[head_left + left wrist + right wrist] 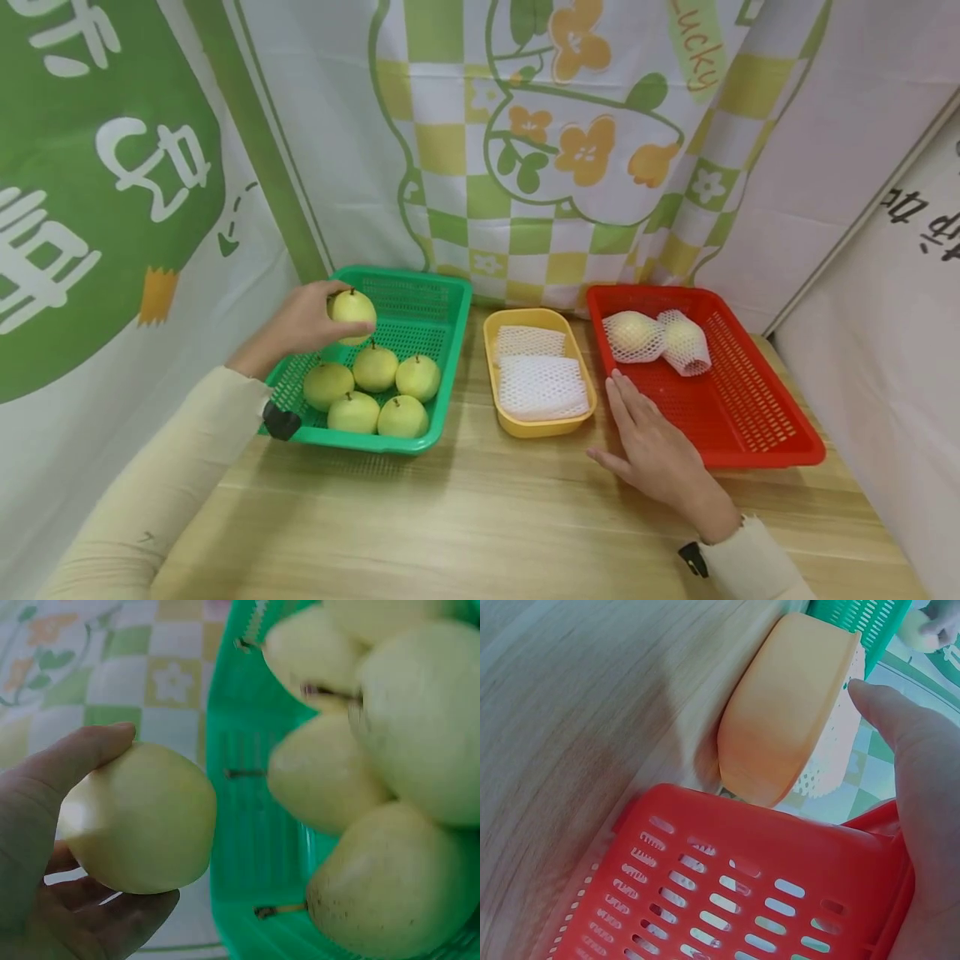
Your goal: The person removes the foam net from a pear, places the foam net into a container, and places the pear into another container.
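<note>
My left hand (pixel 306 321) grips a pale yellow-green pear (pixel 352 313) over the far left part of the green basket (pixel 452 358). In the left wrist view, the thumb lies on top of the pear (pixel 142 817) and the fingers curl beneath it. Several bare pears (pixel 375 368) with brown stems sit in the basket below. My right hand (pixel 663 450), fingers extended, lies at the near left edge of the red basket (pixel 757 460). Inside that basket, two pears wear white foam nets, one on the left (pixel 632 337) and one beside it (pixel 684 343).
Between the two baskets stands a yellow tray (pixel 543 427) with white foam nets (pixel 543 388) in it. All stand on a wooden table (pixel 465 517). Printed cloth (pixel 525 242) hangs right behind them, and more cloth rises at both sides.
</note>
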Available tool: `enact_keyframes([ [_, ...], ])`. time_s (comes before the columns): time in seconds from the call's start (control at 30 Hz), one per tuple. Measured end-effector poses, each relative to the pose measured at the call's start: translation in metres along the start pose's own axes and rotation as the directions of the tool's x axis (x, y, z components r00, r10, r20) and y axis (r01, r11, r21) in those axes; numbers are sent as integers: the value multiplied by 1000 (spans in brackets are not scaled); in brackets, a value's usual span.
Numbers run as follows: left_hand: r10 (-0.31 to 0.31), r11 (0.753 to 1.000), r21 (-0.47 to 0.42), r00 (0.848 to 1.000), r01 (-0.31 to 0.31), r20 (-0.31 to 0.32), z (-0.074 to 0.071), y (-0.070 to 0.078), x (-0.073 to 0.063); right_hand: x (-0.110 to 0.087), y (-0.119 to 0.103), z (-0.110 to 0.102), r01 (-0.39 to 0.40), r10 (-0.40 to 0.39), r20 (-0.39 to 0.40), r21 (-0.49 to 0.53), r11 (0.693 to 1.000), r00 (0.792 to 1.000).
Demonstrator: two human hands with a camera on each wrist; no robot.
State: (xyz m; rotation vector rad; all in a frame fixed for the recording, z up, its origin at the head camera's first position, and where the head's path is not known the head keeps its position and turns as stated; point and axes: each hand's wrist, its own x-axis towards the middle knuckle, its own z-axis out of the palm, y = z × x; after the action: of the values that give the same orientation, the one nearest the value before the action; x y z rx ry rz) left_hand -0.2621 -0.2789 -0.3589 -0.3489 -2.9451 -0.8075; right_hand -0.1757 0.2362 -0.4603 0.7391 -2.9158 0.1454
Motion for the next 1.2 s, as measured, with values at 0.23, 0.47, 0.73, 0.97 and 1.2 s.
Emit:
enact_keyframes([
  [0.23,-48,993,112,995,38,90,7,-31,26,1,1,2,3,-3,10,12,1000,1000],
  [0.47,-69,982,184,977,32,203,22,-49,40,1,2,4,-8,7,35,20,1000,999],
  [0.73,-87,979,205,922,9,376,23,-52,46,1,1,2,-8,8,24,7,1000,1000],
  [0.97,-107,967,256,894,-8,434,26,-49,51,1,1,3,-6,6,-6,1,1000,1000],
  [1.2,-165,955,293,887,36,430,29,-41,50,0,1,3,8,-8,-36,-7,1000,999],
])
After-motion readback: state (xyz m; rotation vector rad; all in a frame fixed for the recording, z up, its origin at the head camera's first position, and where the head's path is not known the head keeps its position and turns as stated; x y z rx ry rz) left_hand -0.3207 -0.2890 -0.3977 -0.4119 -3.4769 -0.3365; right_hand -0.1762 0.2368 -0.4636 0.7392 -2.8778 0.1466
